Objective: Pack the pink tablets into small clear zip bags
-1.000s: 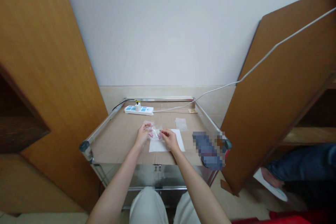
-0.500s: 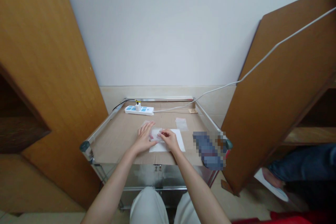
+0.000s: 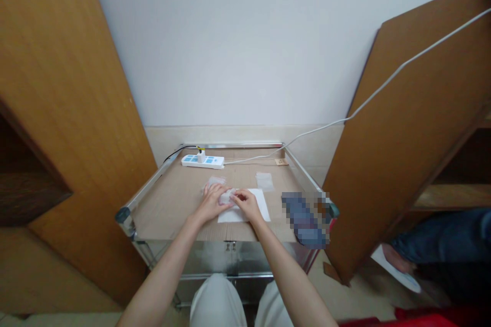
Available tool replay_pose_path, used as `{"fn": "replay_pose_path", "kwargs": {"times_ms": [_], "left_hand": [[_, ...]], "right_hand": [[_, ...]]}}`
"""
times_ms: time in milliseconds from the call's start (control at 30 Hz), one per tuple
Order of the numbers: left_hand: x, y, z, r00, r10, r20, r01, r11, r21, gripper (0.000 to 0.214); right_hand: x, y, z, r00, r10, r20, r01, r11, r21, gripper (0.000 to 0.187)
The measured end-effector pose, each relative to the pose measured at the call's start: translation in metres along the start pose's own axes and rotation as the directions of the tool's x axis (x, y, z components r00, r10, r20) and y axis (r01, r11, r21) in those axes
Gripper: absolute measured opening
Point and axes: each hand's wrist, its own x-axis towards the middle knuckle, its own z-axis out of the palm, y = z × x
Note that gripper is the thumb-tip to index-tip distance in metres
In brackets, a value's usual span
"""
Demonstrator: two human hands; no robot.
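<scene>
And there it is, left hand (image 3: 211, 203) and right hand (image 3: 247, 204) with grips closed, pinching a small clear plastic bag (image 3: 228, 196) tight and close at the edge of a white paper sheet (image 3: 245, 214) on the brown cardboard-topped desk (image 3: 172, 209)!

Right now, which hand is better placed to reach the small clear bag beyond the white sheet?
Probably the right hand: it is closer to the small clear bag, on that side of the white sheet. The left hand is farther off, beyond the clear plastic bag both hands grip.
</scene>
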Motion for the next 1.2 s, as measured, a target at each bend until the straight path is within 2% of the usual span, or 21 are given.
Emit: {"fn": "replay_pose_path", "kwargs": {"times_ms": [200, 300, 433, 567, 733, 833, 933, 1033, 1200], "left_hand": [[-0.001, -0.003, 0.003, 0.989, -0.114, -0.091, 0.113, 0.993, -0.021, 0.045], [0.000, -0.005, 0.000, 0.985, -0.138, -0.102, 0.136, 0.990, -0.025, 0.045], [0.002, -0.006, -0.003, 0.987, -0.146, -0.067, 0.147, 0.989, 0.007, 0.046], [0.008, -0.004, -0.001, 0.993, -0.120, 0.003, 0.120, 0.990, 0.074, 0.047], [0.021, 0.003, 0.000, 0.990, -0.050, 0.133, 0.028, 0.986, 0.165, 0.047], [0.028, 0.008, -0.001, 0.982, -0.026, 0.190, -0.015, 0.978, 0.209, 0.047], [0.034, 0.012, -0.001, 0.976, -0.013, 0.219, -0.041, 0.970, 0.240, 0.048], [0.036, 0.013, 0.000, 0.974, 0.003, 0.225, -0.059, 0.968, 0.246, 0.048], [0.035, 0.012, 0.001, 0.981, 0.008, 0.195, -0.052, 0.973, 0.223, 0.046]], "right_hand": [[0.001, -0.007, -0.004, 0.999, -0.033, -0.021, 0.034, 0.999, 0.015, 0.025], [0.002, -0.003, -0.006, 0.994, 0.020, -0.107, -0.018, 1.000, 0.020, 0.030], [0.005, 0.012, -0.004, 0.972, 0.146, -0.183, -0.128, 0.986, 0.107, 0.038], [0.007, 0.026, 0.000, 0.950, 0.282, -0.134, -0.251, 0.945, 0.209, 0.047], [0.009, 0.038, 0.004, 0.930, 0.364, -0.054, -0.337, 0.903, 0.267, 0.054], [0.009, 0.041, 0.004, 0.923, 0.384, -0.016, -0.367, 0.894, 0.257, 0.056], [0.010, 0.040, 0.002, 0.924, 0.383, -0.013, -0.375, 0.910, 0.176, 0.057], [0.009, 0.036, 0.000, 0.936, 0.350, -0.028, -0.347, 0.934, 0.086, 0.057], [0.008, 0.032, 0.000, 0.940, 0.341, -0.025, -0.338, 0.938, 0.072, 0.055]]}}
